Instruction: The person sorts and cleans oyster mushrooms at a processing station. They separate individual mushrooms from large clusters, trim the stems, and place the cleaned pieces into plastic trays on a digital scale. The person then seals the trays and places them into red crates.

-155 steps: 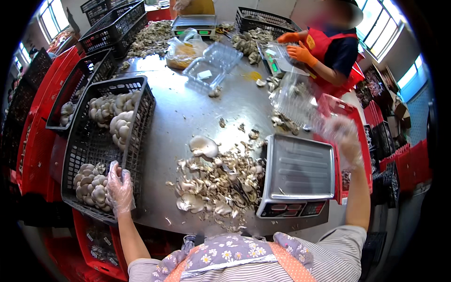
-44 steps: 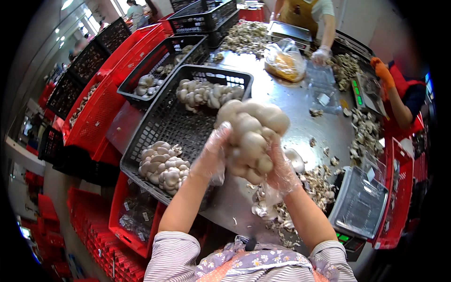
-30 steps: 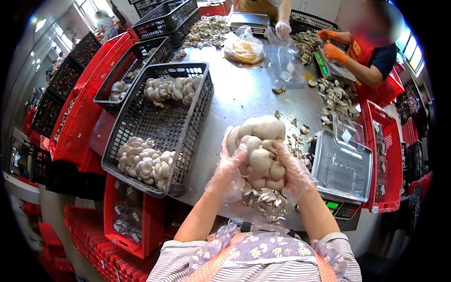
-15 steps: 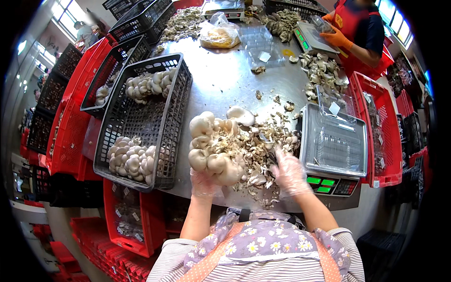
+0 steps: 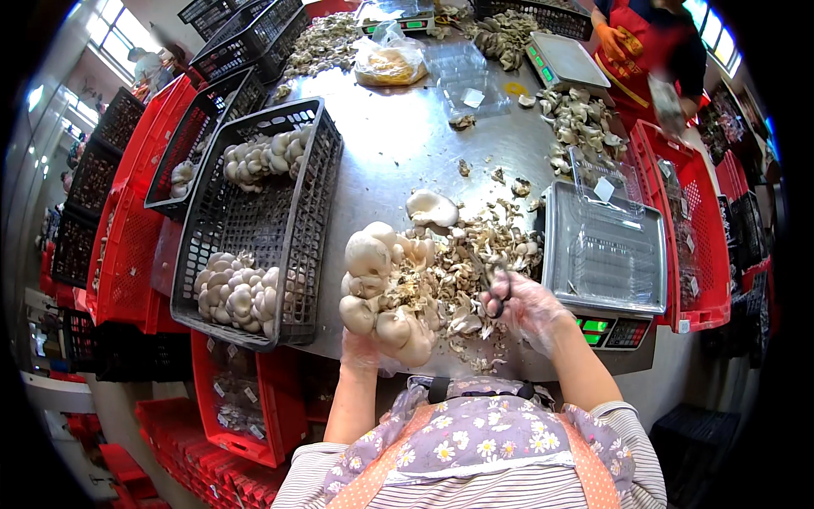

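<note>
Supporting a pale mushroom cluster (image 5: 366,256) from below, the left hand (image 5: 363,349) grasps it near the middle of the counter's near edge, most of its fingers hidden from me; from my remote station I see the right hand (image 5: 536,316) closed round the dark handles of scissors (image 5: 498,309), their blades above or among mushroom scraps (image 5: 514,248); which, I cannot tell; these scraps spread right of the cluster, one large pale cap (image 5: 432,208) at their far side; toward the counter's near right corner I have a scale (image 5: 623,332) bearing clear plastic boxes (image 5: 604,242); along the left edge stands a black crate (image 5: 327,182), with more clusters (image 5: 239,293) at its near and far ends.
</note>
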{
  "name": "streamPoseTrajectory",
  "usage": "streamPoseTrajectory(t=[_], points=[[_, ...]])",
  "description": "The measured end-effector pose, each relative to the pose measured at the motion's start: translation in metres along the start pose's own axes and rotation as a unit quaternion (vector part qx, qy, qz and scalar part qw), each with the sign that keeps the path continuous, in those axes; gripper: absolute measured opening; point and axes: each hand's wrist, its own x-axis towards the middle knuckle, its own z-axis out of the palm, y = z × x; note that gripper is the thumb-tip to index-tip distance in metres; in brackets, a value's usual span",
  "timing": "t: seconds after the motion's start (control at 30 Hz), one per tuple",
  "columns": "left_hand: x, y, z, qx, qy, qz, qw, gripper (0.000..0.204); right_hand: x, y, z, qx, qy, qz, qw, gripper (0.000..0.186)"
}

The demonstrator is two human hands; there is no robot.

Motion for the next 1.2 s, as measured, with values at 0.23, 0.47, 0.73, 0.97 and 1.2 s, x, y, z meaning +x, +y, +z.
streamPoseTrajectory(t=[0.23,0.47,0.73,0.97,1.2], points=[[0.029,0.067,0.012,0.530,0.222,0.554,0.602,0.034,-0.026,0.015,-0.001,0.073,-0.078,-0.039,0.994,0.027],[0.021,0.014,0.005,0.565,0.246,0.510,0.600,0.025,-0.059,0.021,0.018,-0.335,0.015,-0.225,0.915,0.055],[0.034,0.063,0.024,0.514,0.288,0.560,0.583,0.020,-0.082,0.009,0.037,-0.592,0.040,-0.490,0.639,0.059],[0.036,0.073,0.032,0.521,0.262,0.565,0.584,0.023,-0.093,0.000,0.038,-0.698,0.070,-0.457,0.546,0.071],[0.041,0.081,0.035,0.527,0.240,0.576,0.577,0.028,-0.091,0.002,0.049,-0.695,0.069,-0.499,0.514,0.084]])
